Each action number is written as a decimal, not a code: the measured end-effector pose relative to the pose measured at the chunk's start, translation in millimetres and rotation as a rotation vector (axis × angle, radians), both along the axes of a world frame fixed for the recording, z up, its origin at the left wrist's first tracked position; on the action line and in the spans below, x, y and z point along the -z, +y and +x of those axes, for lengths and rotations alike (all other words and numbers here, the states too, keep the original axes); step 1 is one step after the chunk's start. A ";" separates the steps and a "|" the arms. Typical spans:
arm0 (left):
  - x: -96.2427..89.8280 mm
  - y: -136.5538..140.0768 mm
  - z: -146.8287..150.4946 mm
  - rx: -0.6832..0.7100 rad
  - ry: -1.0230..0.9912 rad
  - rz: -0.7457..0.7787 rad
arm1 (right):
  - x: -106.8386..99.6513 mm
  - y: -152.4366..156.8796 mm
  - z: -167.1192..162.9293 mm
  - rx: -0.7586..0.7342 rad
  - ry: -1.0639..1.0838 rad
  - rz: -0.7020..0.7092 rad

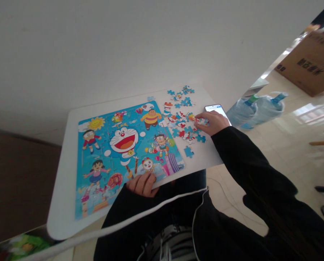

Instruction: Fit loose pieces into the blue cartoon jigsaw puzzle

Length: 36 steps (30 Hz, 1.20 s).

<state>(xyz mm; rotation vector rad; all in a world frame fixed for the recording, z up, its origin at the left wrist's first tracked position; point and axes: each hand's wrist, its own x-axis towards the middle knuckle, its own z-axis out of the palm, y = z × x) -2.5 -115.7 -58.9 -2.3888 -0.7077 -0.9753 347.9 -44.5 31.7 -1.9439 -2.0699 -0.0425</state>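
A blue cartoon jigsaw puzzle (96,163) lies on a small white table (64,195), its picture showing a large round-faced blue cat in the middle. My left hand (143,184) is at the puzzle's near edge, fingers curled together over the border; its underside is hidden. To the right of the board is a scatter of loose jigsaw pieces (189,151), several overlapping. Over these pieces reaches my right hand (212,121), thumb and forefinger apart, their tips by a yellow and red piece (191,116). A phone (218,108) with a lit screen lies partly under this hand.
A white wall (123,47) rises behind the table. Large plastic water bottles (265,110) and a cardboard box (311,65) are on the tiled floor to the right. A white cord (151,210) crosses in front of my body. Something green (28,246) shows at lower left.
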 end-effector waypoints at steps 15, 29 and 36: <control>-4.1 7.8 4.6 0.062 -0.011 0.066 | 22.0 -22.9 -28.2 -0.256 0.105 0.123; -15.8 -0.1 21.3 -0.045 -0.175 0.062 | 24.0 -58.6 -38.2 -0.469 0.163 0.247; -10.1 5.3 11.4 0.018 -0.039 0.075 | 32.1 -57.4 -17.3 -0.344 0.076 0.320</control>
